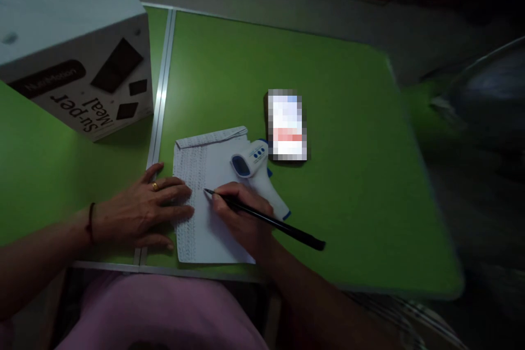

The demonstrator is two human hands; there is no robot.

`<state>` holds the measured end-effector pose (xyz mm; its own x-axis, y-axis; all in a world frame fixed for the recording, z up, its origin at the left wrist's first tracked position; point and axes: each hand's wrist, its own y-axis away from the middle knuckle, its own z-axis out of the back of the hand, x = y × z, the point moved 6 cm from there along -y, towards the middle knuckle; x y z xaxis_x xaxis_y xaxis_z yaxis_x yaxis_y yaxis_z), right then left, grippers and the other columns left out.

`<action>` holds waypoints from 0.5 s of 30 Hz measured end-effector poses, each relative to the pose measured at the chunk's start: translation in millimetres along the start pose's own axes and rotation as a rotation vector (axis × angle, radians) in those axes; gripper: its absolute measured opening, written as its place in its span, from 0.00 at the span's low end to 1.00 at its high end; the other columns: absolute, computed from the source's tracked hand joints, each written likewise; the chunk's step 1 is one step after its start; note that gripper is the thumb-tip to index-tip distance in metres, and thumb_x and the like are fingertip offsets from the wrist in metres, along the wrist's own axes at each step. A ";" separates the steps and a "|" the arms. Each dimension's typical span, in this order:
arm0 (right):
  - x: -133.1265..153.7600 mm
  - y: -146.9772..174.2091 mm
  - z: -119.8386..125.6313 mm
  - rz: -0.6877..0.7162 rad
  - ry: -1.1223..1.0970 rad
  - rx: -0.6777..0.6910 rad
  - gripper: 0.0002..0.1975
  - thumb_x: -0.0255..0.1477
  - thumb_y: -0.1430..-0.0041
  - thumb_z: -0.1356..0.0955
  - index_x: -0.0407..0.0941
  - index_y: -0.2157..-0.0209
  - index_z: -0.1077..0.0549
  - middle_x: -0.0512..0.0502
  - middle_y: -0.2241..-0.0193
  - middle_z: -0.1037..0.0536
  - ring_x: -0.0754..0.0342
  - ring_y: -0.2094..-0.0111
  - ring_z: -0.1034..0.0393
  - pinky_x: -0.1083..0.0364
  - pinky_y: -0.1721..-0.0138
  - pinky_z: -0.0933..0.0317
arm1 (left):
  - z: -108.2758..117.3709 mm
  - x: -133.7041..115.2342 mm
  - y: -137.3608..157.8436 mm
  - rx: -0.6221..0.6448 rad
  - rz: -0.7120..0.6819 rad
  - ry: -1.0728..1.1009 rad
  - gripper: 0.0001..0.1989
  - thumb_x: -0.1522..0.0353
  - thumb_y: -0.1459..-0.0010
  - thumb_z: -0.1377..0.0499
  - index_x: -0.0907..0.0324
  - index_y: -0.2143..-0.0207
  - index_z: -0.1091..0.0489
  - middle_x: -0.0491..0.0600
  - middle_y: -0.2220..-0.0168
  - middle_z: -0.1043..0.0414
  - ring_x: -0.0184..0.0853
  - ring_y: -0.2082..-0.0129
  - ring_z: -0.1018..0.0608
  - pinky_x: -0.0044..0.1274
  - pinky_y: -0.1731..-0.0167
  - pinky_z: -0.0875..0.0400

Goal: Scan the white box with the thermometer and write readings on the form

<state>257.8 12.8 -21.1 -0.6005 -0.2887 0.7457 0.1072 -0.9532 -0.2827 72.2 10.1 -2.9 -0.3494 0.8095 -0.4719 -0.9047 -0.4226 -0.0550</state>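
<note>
Between the fingers of my right hand (241, 213) is a black pen (283, 224), its tip at the paper of a notepad (217, 229). Rows of handwriting fill the notepad's left part, and its top sheets are folded over at the far edge. My left hand (147, 210) lies flat with fingers spread, its fingertips on the notepad's left edge. A white and blue infrared thermometer (262, 180) rests on the notepad's right side, partly hidden by my right hand. Just past it lies a phone (287, 126) with a lit, blurred-out screen.
A large white box (123, 38) printed with "Su-per Meal" stands at the left on the green folding table (348, 175). A metal-edged seam (162, 87) runs across the table beside it. A dim chair-like shape (492, 82) is at the right.
</note>
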 end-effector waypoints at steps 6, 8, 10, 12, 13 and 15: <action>1.8 0.0 -0.3 0.020 -0.013 -0.005 0.06 0.26 0.41 0.34 0.48 0.72 0.28 0.55 0.80 0.25 0.58 0.80 0.32 0.59 0.76 0.37 | 0.0 -0.4 -0.2 0.014 0.005 0.008 0.26 0.50 0.32 0.47 0.57 0.42 0.34 0.58 0.41 0.33 0.48 0.38 0.35 0.45 0.33 0.65; 1.6 -0.4 -0.5 0.014 -0.006 -0.009 0.06 0.27 0.41 0.34 0.48 0.72 0.28 0.55 0.80 0.25 0.58 0.80 0.32 0.59 0.75 0.37 | -0.1 -0.3 -0.3 0.018 0.005 0.007 0.26 0.50 0.32 0.46 0.57 0.42 0.34 0.58 0.41 0.33 0.48 0.38 0.35 0.45 0.33 0.65; 1.2 -0.9 -0.8 0.001 -0.001 -0.009 0.06 0.27 0.42 0.34 0.48 0.72 0.28 0.55 0.81 0.25 0.58 0.80 0.32 0.59 0.76 0.37 | -0.1 -0.4 -0.3 0.014 0.000 0.008 0.26 0.50 0.33 0.46 0.57 0.42 0.34 0.58 0.41 0.33 0.48 0.38 0.35 0.46 0.33 0.65; 1.1 -1.3 -1.1 -0.013 -0.005 -0.004 0.06 0.27 0.42 0.34 0.48 0.72 0.28 0.55 0.81 0.25 0.58 0.80 0.32 0.59 0.76 0.37 | 0.3 -0.4 -0.2 0.005 -0.006 0.010 0.26 0.51 0.33 0.45 0.57 0.41 0.35 0.58 0.41 0.33 0.48 0.38 0.34 0.46 0.33 0.64; 1.3 -1.4 -1.3 -0.018 -0.008 0.002 0.06 0.28 0.41 0.34 0.47 0.72 0.28 0.55 0.81 0.26 0.58 0.80 0.33 0.59 0.76 0.38 | 0.4 -0.4 -0.2 0.002 -0.008 0.010 0.26 0.51 0.33 0.45 0.57 0.41 0.35 0.58 0.41 0.33 0.48 0.38 0.34 0.46 0.33 0.64; 1.6 -1.8 -1.7 -0.023 -0.013 0.013 0.06 0.28 0.41 0.34 0.47 0.72 0.28 0.55 0.81 0.26 0.58 0.80 0.33 0.59 0.76 0.38 | 0.5 -0.3 -0.2 0.004 -0.004 0.007 0.26 0.51 0.33 0.45 0.57 0.41 0.34 0.58 0.41 0.32 0.48 0.38 0.34 0.47 0.32 0.64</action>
<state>255.3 14.2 -20.4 -0.5927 -0.2675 0.7597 0.1039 -0.9608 -0.2572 72.3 10.2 -2.4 -0.3438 0.8085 -0.4777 -0.9071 -0.4174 -0.0537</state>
